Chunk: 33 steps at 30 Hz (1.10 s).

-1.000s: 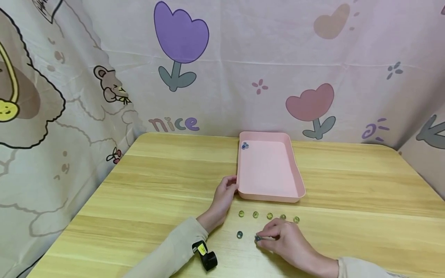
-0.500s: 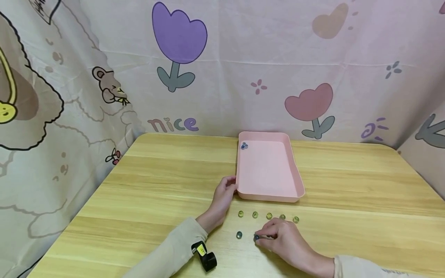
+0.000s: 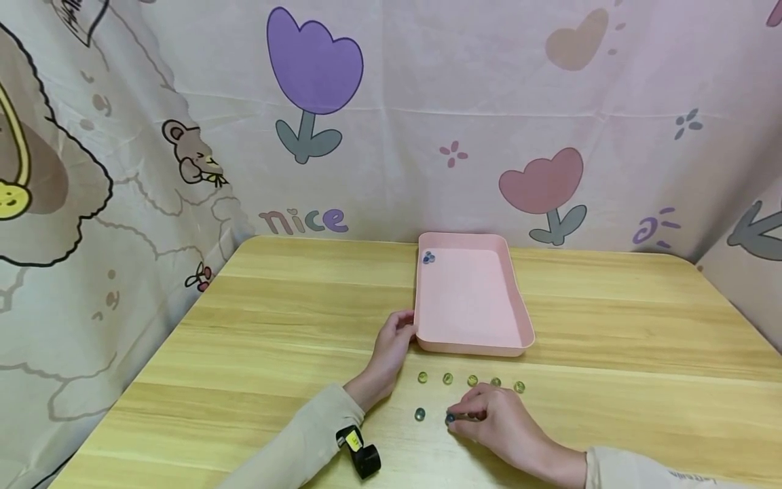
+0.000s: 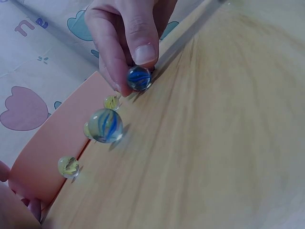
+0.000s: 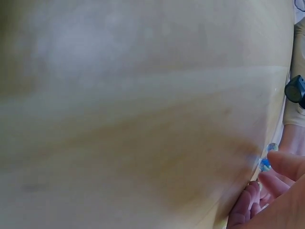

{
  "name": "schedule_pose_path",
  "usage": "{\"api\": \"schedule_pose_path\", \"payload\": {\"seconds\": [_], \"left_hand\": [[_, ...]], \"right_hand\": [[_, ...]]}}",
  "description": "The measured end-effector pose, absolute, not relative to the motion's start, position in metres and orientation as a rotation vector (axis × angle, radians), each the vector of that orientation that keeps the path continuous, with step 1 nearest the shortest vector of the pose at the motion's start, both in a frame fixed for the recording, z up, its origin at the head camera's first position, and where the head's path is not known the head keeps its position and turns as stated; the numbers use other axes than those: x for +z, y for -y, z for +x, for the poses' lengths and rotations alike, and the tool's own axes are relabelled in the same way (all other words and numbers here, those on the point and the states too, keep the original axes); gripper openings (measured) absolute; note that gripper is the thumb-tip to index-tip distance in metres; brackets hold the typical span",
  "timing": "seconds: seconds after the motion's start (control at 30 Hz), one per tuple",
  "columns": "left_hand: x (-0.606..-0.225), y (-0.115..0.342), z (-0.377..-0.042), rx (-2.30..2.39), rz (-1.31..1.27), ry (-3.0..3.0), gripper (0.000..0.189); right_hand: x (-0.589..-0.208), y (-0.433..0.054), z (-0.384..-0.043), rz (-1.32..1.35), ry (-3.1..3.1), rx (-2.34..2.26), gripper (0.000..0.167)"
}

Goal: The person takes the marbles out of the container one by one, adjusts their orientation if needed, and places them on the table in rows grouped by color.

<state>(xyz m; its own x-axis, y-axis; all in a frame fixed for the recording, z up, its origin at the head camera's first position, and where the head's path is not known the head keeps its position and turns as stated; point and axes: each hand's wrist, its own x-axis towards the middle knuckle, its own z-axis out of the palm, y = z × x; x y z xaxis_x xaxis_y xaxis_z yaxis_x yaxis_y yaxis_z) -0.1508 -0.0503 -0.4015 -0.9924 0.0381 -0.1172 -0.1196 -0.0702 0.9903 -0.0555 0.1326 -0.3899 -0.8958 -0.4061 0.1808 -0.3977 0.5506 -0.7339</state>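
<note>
My right hand (image 3: 504, 424) pinches a clear glass marble with blue swirls (image 4: 139, 78) between thumb and fingertips, close over the wooden table. Another blue-swirled marble (image 3: 419, 414) rests just left of it. Behind these, several yellow-swirled marbles (image 3: 448, 378) lie in a row, the right ones partly near my knuckles. My left hand (image 3: 386, 350) touches the near left side of a pink tray (image 3: 476, 346), fingers along its outer wall. A small cluster of blue marbles (image 3: 429, 258) sits in the tray's far left corner. In the right wrist view, the pinched marble (image 5: 265, 164) shows beside the thumb.
The wooden table (image 3: 293, 299) runs back to a printed curtain (image 3: 427, 81), which also hangs along the left side. A black wrist camera (image 3: 362, 454) is strapped to the left sleeve. Behind the marble row stands the tray's low front wall.
The right hand stays almost in place, still pinching the blue marble, with at most a slight shift left. Left hand, tray and other marbles keep their places; the head view shifts slightly.
</note>
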Motion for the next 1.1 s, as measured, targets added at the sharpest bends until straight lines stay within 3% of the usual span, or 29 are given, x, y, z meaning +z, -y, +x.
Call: {"api": "schedule_pose_path", "payload": {"seconds": [0.67, 1.1], "left_hand": [[-0.4042, 0.0501, -0.1523, 2.242, -0.061, -2.049, 0.037], [-0.4031, 0.0509, -0.1517, 2.230, -0.071, -2.058, 0.038]], "right_hand": [[-0.3893, -0.1355, -0.0585, -0.798, -2.720, -1.311, 0.013], [-0.3856, -0.1367, -0.0593, -0.750, -2.721, -1.239, 0.025]]}}
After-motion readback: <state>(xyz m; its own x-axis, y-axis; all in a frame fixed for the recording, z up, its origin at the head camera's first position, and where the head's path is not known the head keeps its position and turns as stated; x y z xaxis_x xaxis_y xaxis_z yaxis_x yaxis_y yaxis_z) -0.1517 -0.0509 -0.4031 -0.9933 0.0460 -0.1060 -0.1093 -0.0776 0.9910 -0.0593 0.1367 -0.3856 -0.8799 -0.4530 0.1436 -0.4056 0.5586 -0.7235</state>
